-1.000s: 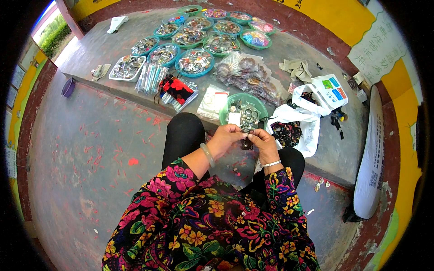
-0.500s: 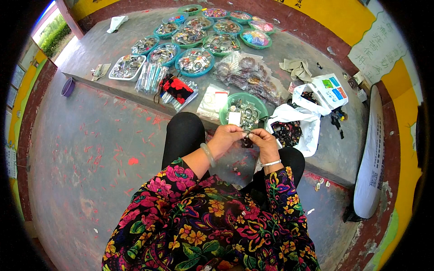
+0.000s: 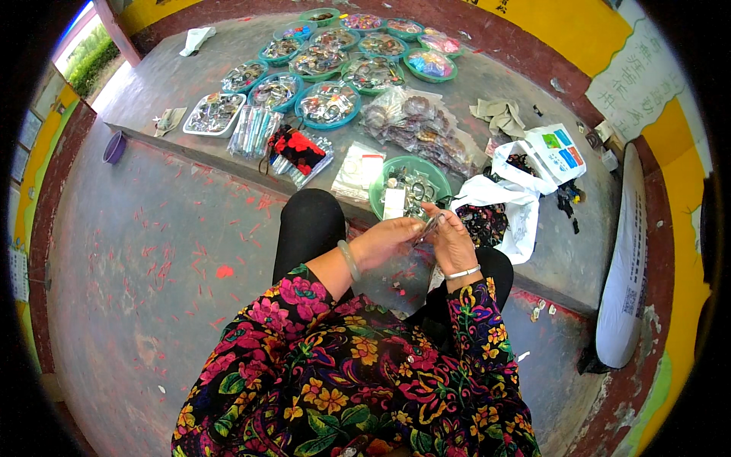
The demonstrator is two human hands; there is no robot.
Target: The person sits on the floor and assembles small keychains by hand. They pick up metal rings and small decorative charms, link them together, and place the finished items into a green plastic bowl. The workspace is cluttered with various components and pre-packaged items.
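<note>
My left hand (image 3: 384,242) pinches a small, shiny, clear-and-dark packet (image 3: 427,229), its contents too small to make out. My right hand (image 3: 454,242) is closed on the packet's other side, fingers raised and bent around it. Both hands meet above my knees, just in front of a green basin (image 3: 435,169) filled with small bagged pieces and a white card (image 3: 394,204). Right of that basin, a white plastic bag (image 3: 522,228) stands open with dark, speckled small items (image 3: 484,221) inside.
Several basins (image 3: 329,122) of small packaged goods crowd the raised ledge. Nearer lie clear bags of round brown items (image 3: 423,129), bundled pen-like packs (image 3: 253,132), a red-and-black pouch (image 3: 298,151) and flat packets (image 3: 356,169). Another white bag (image 3: 554,156) stands at right; a purple bowl (image 3: 114,148) sits far left.
My right hand has turned and lifted its fingers around the packet. The dark piece that hung below my fingertips now shows as a tilted, shiny packet between both hands.
</note>
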